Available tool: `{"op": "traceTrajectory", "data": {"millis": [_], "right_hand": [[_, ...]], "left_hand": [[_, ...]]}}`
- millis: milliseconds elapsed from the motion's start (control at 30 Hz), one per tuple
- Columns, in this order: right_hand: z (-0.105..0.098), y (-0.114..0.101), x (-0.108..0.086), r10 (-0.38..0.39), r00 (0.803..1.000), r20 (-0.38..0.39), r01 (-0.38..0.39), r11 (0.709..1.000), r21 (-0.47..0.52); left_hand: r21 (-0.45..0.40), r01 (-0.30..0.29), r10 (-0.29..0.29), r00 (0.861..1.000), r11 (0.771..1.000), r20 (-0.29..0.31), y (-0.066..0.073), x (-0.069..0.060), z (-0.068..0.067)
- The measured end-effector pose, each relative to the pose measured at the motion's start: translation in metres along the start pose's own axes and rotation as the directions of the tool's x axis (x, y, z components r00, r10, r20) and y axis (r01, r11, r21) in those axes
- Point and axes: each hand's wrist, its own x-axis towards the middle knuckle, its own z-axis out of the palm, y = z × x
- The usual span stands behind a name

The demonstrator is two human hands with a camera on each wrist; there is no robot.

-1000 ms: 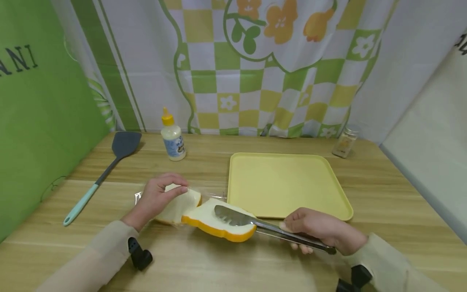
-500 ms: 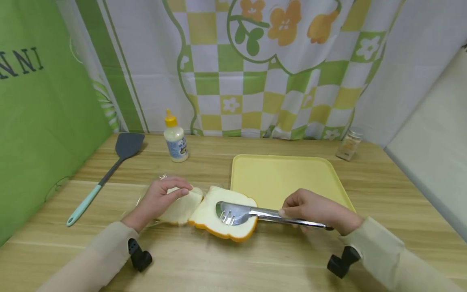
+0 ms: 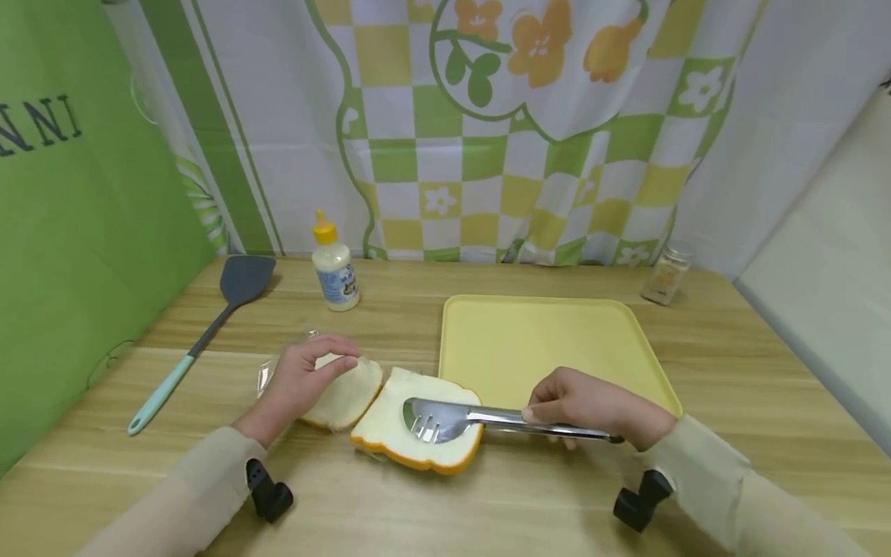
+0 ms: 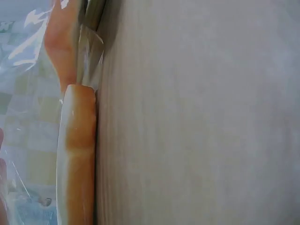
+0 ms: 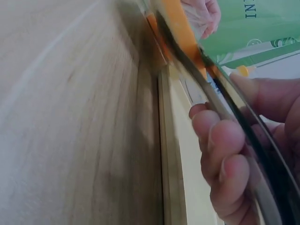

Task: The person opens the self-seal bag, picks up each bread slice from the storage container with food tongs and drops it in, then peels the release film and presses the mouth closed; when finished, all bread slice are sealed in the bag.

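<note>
My right hand (image 3: 592, 406) grips a pair of metal tongs (image 3: 511, 420). The tongs clamp a white bread slice (image 3: 383, 414) with an orange-brown crust, and one slotted tip lies across its upper face. Its crust edge (image 5: 176, 21) shows between the tong arms in the right wrist view. Left of it, a second bread slice (image 3: 356, 391) lies in a clear plastic bag (image 4: 26, 61). My left hand (image 3: 302, 379) arches over that second slice, its thumb and fingers pinching the bag near the slice's far edge. The left fingertips are mostly out of the left wrist view.
A yellow tray (image 3: 543, 333) lies just behind and right of the clamped slice. Further back stand a yellow-capped squeeze bottle (image 3: 336, 271) and a shaker jar (image 3: 666, 275). A dark spatula (image 3: 216, 325) with a mint handle lies at the left. Curtains border the wooden table (image 3: 431, 514).
The clamped slice has turned from a tilt to a flatter pose, showing more of its white face, and then shifted slightly left and nearer. My left hand has hardly moved.
</note>
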Motion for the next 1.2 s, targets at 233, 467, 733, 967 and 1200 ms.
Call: {"op": "traceTrajectory", "data": {"millis": [233, 467, 733, 967, 1200], "right_hand": [[-0.005, 0.004, 0.002, 0.036, 0.999, -0.020, -0.035, 0.997, 0.069], [-0.003, 0.009, 0.000, 0.086, 0.996, -0.031, -0.082, 0.990, 0.118], [-0.002, 0.009, 0.004, 0.088, 0.995, -0.047, -0.079, 0.981, 0.178], [0.003, 0.009, 0.007, 0.127, 0.990, -0.063, -0.110, 0.969, 0.222], [0.007, 0.009, 0.010, 0.119, 0.992, -0.049, -0.105, 0.970, 0.219]], "left_hand": [[-0.069, -0.042, 0.044, 0.999, 0.997, 0.029, -0.003, -0.001, 0.000], [-0.039, -0.042, 0.044, 0.998, 0.998, 0.047, -0.003, 0.000, 0.002], [-0.015, -0.048, 0.049, 0.997, 0.999, 0.058, -0.004, 0.000, 0.004], [-0.006, -0.015, 0.015, 0.997, 1.000, 0.075, -0.005, 0.000, 0.004], [-0.022, 0.039, -0.037, 0.996, 0.999, 0.084, -0.007, 0.003, 0.004]]}}
